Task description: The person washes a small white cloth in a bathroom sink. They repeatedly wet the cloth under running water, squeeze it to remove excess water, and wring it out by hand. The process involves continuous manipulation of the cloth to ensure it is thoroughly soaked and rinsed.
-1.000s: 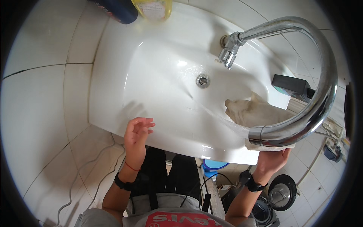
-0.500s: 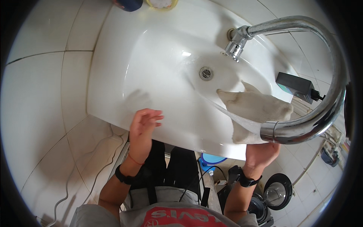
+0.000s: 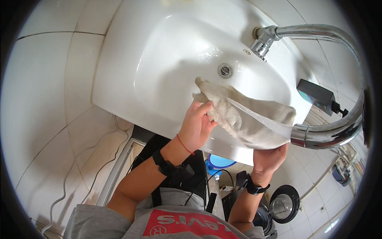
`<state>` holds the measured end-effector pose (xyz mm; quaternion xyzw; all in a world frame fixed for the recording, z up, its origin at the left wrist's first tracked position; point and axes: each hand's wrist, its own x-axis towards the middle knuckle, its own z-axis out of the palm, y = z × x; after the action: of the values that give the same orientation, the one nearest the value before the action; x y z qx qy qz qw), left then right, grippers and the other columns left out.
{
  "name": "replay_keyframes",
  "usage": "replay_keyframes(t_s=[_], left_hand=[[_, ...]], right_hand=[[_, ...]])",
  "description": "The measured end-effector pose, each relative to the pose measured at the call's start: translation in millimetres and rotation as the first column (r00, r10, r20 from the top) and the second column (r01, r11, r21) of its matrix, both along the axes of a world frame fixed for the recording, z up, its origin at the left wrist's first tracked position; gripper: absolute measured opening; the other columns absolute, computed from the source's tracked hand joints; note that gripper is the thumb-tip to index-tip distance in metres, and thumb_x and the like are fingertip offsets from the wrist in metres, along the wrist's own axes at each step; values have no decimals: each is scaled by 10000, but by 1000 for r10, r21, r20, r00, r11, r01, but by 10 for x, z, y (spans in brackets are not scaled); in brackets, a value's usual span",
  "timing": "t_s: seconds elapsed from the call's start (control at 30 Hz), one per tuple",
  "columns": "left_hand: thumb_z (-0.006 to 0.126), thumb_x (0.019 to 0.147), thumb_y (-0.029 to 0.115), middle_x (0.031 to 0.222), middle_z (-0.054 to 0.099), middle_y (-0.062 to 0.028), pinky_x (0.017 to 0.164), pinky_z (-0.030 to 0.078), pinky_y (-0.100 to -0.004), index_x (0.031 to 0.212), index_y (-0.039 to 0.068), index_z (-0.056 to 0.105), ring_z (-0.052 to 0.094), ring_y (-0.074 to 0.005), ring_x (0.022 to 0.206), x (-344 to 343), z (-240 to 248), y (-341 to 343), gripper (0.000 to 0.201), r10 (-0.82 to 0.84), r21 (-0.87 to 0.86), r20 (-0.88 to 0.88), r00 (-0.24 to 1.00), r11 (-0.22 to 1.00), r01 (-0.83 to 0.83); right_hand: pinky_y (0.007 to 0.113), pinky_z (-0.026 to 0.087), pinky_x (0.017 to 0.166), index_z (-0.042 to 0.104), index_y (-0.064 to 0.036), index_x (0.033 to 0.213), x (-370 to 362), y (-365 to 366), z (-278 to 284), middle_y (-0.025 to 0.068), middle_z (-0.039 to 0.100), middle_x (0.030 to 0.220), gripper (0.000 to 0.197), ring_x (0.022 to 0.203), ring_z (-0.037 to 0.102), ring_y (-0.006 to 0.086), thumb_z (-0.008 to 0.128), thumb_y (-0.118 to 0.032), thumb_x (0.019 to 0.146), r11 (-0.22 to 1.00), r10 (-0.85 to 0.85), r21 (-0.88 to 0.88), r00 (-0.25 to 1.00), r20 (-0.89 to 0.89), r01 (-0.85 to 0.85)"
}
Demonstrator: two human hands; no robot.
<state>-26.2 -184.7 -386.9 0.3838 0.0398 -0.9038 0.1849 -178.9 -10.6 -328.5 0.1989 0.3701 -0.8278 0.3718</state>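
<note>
A wet beige cloth (image 3: 248, 119) is stretched out above the near right part of the white sink (image 3: 115, 83). My left hand (image 3: 197, 125) pinches its left end, with the thumb on top. At its right end my right hand (image 3: 270, 159) holds the near edge; most of those fingers are hidden under the cloth. From the mouth of the curved chrome spout (image 3: 314, 136) a stream of water (image 3: 258, 119) runs leftward across the cloth. Beyond the cloth, the drain (image 3: 225, 71) shows in the basin.
The tap's chrome handle (image 3: 263, 42) is at the far right of the basin. A dark pump bottle (image 3: 318, 95) lies by the right rim. Below the sink are a blue basin (image 3: 221, 161) and an open round black lid (image 3: 284, 204). A cable (image 3: 59, 199) hangs at the left.
My left hand has moved right from over the sink's near rim and taken hold of the cloth. The cloth's left end has been drawn left and toward me, spreading it under the water.
</note>
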Motion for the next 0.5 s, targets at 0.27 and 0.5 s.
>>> replay_keyframes(t_s=[0.27, 0.5], left_hand=[[595, 977, 56, 1295, 595, -47, 1068, 427, -366, 1348, 38, 494, 555, -167, 1223, -92, 3, 50, 385, -250, -480, 167, 954, 824, 300], [608, 985, 94, 1297, 595, -62, 1068, 417, -343, 1394, 15, 468, 537, -145, 1238, -96, 82, 54, 439, -385, -557, 165, 908, 723, 407]], right_hand=[[399, 308, 1170, 387, 66, 1485, -132, 213, -80, 186, 473, 1486, 614, 1377, 449, 274, 550, -172, 944, 540, 747, 718, 644, -166, -440], [351, 377, 1100, 323, -12, 1539, 146, -484, -247, 127, 533, 1379, 680, 1258, 509, 211, 635, -78, 939, 623, 757, 601, 579, -302, -501]])
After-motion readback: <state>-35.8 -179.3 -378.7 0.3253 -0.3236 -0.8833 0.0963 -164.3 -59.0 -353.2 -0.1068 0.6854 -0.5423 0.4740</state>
